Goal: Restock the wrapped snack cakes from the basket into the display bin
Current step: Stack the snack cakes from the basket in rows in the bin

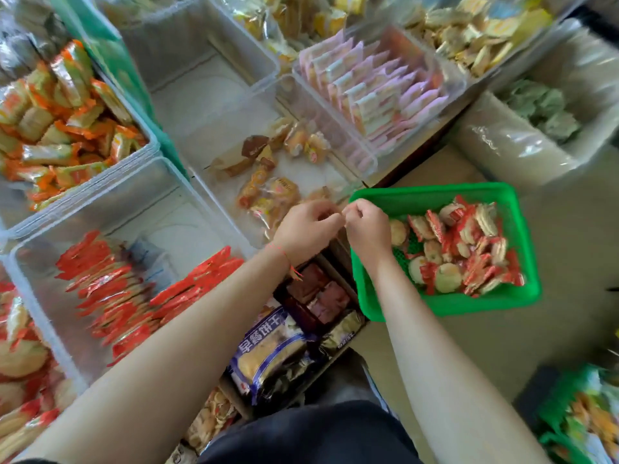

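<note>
A green plastic basket [445,304] sits at the right and holds several round snack cakes [464,249] in red-and-white wrappers. At lower left, a clear display bin [40,283] holds rows of red-wrapped cakes [110,296]. My left hand [306,231] and my right hand [366,229] meet fingertip to fingertip above the basket's near left corner. Both have curled fingers. No cake shows in either hand, and anything pinched between the fingertips is hidden.
A clear middle bin [214,202] holds a few orange-wrapped cakes [268,195]. Around it stand bins of orange packs [63,118], pink packs [378,92] and yellow crackers [469,35]. A cardboard box of bagged snacks [284,349] lies under my arms. Another green basket [579,413] sits at bottom right.
</note>
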A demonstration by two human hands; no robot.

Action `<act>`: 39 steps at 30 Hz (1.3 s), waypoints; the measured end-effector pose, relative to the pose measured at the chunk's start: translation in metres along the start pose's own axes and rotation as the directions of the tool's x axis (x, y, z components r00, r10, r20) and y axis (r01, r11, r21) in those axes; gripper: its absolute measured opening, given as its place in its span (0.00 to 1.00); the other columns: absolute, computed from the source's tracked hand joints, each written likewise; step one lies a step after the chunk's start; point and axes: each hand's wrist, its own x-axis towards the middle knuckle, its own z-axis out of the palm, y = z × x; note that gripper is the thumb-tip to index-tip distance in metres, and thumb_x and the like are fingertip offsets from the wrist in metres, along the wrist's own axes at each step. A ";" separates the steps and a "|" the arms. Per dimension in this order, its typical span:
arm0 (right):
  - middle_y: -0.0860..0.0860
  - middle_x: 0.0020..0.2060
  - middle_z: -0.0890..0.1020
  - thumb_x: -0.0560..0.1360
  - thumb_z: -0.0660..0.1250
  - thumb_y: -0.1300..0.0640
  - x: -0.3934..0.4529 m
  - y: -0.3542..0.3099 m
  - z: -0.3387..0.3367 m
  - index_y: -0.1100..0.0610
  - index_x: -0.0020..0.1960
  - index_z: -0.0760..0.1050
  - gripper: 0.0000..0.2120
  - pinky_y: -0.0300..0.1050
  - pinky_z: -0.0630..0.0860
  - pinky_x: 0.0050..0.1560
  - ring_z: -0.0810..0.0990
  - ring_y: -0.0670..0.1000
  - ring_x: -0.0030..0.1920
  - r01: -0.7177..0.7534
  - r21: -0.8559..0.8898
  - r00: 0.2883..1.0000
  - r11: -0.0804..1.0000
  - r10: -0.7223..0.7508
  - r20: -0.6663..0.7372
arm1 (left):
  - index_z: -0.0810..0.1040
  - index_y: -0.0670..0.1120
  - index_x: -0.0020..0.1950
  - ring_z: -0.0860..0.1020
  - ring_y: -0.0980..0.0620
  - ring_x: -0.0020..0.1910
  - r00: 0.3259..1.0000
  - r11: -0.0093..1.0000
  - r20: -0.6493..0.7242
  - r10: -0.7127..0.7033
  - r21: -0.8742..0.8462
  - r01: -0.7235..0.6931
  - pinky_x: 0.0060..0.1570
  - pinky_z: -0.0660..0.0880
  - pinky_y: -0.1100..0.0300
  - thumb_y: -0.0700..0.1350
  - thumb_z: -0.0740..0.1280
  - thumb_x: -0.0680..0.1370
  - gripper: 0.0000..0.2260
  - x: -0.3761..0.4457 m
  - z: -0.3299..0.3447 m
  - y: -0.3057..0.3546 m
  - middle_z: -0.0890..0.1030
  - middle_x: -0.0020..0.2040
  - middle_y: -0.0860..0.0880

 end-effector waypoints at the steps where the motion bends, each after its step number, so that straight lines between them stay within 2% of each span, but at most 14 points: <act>1: 0.52 0.37 0.80 0.76 0.59 0.59 0.006 0.022 -0.014 0.59 0.41 0.76 0.09 0.47 0.69 0.38 0.77 0.56 0.41 -0.056 -0.033 0.998 0.998 0.056 -0.023 | 0.81 0.47 0.42 0.80 0.46 0.40 0.998 1.000 0.068 -0.002 0.023 0.000 0.47 0.77 0.50 0.47 0.64 0.75 0.07 0.012 0.019 0.009 0.82 0.40 0.45; 5: 0.56 0.48 0.78 0.74 0.59 0.57 0.027 0.111 -0.056 0.60 0.51 0.74 0.10 0.48 0.72 0.44 0.77 0.58 0.48 -0.281 -0.148 0.960 0.948 0.280 -0.023 | 0.78 0.50 0.39 0.81 0.49 0.37 0.945 0.990 0.305 -0.115 0.109 0.085 0.38 0.77 0.61 0.48 0.63 0.76 0.08 0.056 0.097 0.022 0.83 0.42 0.44; 7: 0.57 0.56 0.76 0.76 0.62 0.57 0.035 0.151 -0.070 0.59 0.62 0.71 0.15 0.50 0.76 0.51 0.77 0.60 0.53 -0.382 -0.227 0.921 0.896 0.388 -0.022 | 0.79 0.47 0.41 0.78 0.50 0.33 0.917 0.979 0.351 -0.189 0.145 0.146 0.29 0.72 0.66 0.46 0.63 0.77 0.08 0.077 0.132 0.016 0.81 0.40 0.44; 13: 0.65 0.68 0.66 0.76 0.65 0.54 0.052 0.244 -0.073 0.57 0.76 0.57 0.32 0.52 0.73 0.61 0.71 0.64 0.64 -0.534 -0.349 0.841 0.771 0.528 -0.119 | 0.74 0.43 0.52 0.74 0.58 0.22 0.811 0.902 0.406 -0.421 0.091 0.422 0.20 0.67 0.68 0.42 0.61 0.81 0.04 0.111 0.198 -0.012 0.75 0.36 0.48; 19: 0.68 0.74 0.55 0.78 0.65 0.55 0.053 0.274 -0.056 0.63 0.77 0.49 0.36 0.57 0.62 0.71 0.60 0.68 0.72 -0.588 -0.547 0.784 0.596 0.587 -0.203 | 0.75 0.44 0.52 0.77 0.52 0.35 0.744 0.848 0.408 -0.529 0.219 0.483 0.34 0.74 0.59 0.43 0.62 0.80 0.05 0.120 0.216 -0.022 0.79 0.43 0.48; 21: 0.68 0.74 0.55 0.77 0.66 0.57 0.054 0.275 -0.056 0.62 0.77 0.49 0.36 0.56 0.64 0.70 0.61 0.67 0.71 -0.597 -0.512 0.778 0.617 0.601 -0.184 | 0.75 0.43 0.52 0.77 0.51 0.34 0.726 0.826 0.398 -0.561 0.213 0.522 0.32 0.73 0.59 0.42 0.62 0.80 0.04 0.121 0.217 -0.020 0.79 0.40 0.48; 24: 0.62 0.69 0.64 0.76 0.68 0.60 0.052 0.262 -0.056 0.60 0.75 0.52 0.35 0.56 0.75 0.57 0.70 0.64 0.64 -0.627 -0.379 0.770 0.681 0.616 -0.167 | 0.74 0.41 0.56 0.74 0.48 0.31 0.676 0.784 0.416 -0.608 0.181 0.594 0.30 0.68 0.59 0.41 0.62 0.80 0.07 0.121 0.221 -0.019 0.77 0.39 0.45; 27: 0.58 0.62 0.72 0.74 0.70 0.57 0.049 0.240 -0.057 0.58 0.72 0.55 0.34 0.53 0.79 0.52 0.77 0.60 0.56 -0.655 0.014 0.756 0.756 0.655 -0.014 | 0.72 0.41 0.62 0.77 0.45 0.38 0.652 0.755 0.419 -0.632 0.141 0.641 0.36 0.74 0.56 0.42 0.61 0.81 0.11 0.119 0.223 -0.017 0.78 0.47 0.42; 29: 0.56 0.56 0.76 0.73 0.69 0.58 0.046 0.227 -0.063 0.59 0.67 0.60 0.27 0.50 0.81 0.48 0.80 0.56 0.50 -0.679 0.343 0.712 0.650 0.696 0.092 | 0.71 0.43 0.66 0.78 0.44 0.51 0.668 0.762 0.403 -0.625 0.133 0.633 0.45 0.76 0.52 0.46 0.62 0.81 0.15 0.118 0.224 -0.019 0.76 0.56 0.43; 31: 0.56 0.51 0.80 0.72 0.70 0.56 0.041 0.220 -0.069 0.60 0.62 0.68 0.21 0.46 0.82 0.40 0.83 0.52 0.42 -0.688 0.516 0.688 0.510 0.685 0.239 | 0.71 0.47 0.68 0.76 0.45 0.59 0.678 0.767 0.421 -0.603 0.071 0.638 0.54 0.76 0.50 0.53 0.65 0.79 0.19 0.115 0.223 -0.023 0.75 0.61 0.46; 33: 0.56 0.49 0.84 0.73 0.71 0.50 0.035 0.217 -0.069 0.58 0.56 0.77 0.16 0.47 0.82 0.43 0.85 0.51 0.44 -0.669 0.573 0.725 0.474 0.585 0.363 | 0.74 0.49 0.66 0.78 0.47 0.59 0.652 0.715 0.505 -0.566 -0.093 0.693 0.58 0.76 0.48 0.56 0.68 0.77 0.20 0.113 0.219 -0.028 0.79 0.61 0.48; 35: 0.47 0.44 0.85 0.74 0.69 0.40 0.032 0.211 -0.068 0.53 0.50 0.81 0.17 0.42 0.79 0.42 0.84 0.47 0.45 -0.636 0.517 0.766 0.573 0.547 0.338 | 0.77 0.49 0.62 0.82 0.48 0.54 0.628 0.634 0.570 -0.530 -0.224 0.740 0.51 0.80 0.50 0.54 0.70 0.76 0.16 0.111 0.212 -0.033 0.83 0.56 0.47; 37: 0.45 0.49 0.83 0.76 0.62 0.34 0.036 0.209 -0.063 0.55 0.56 0.80 0.26 0.43 0.77 0.47 0.82 0.49 0.53 -0.626 0.427 0.775 0.652 0.579 0.253 | 0.79 0.45 0.57 0.83 0.49 0.45 0.677 0.662 0.511 -0.529 -0.250 0.706 0.41 0.82 0.54 0.48 0.72 0.76 0.12 0.109 0.207 -0.039 0.84 0.51 0.44; 39: 0.50 0.61 0.79 0.78 0.59 0.37 0.045 0.216 -0.056 0.56 0.67 0.74 0.27 0.52 0.77 0.58 0.79 0.54 0.59 -0.654 0.377 0.742 0.656 0.653 0.151 | 0.80 0.44 0.50 0.83 0.53 0.36 0.779 0.759 0.337 -0.529 -0.223 0.612 0.34 0.81 0.59 0.44 0.73 0.75 0.07 0.108 0.203 -0.045 0.84 0.45 0.44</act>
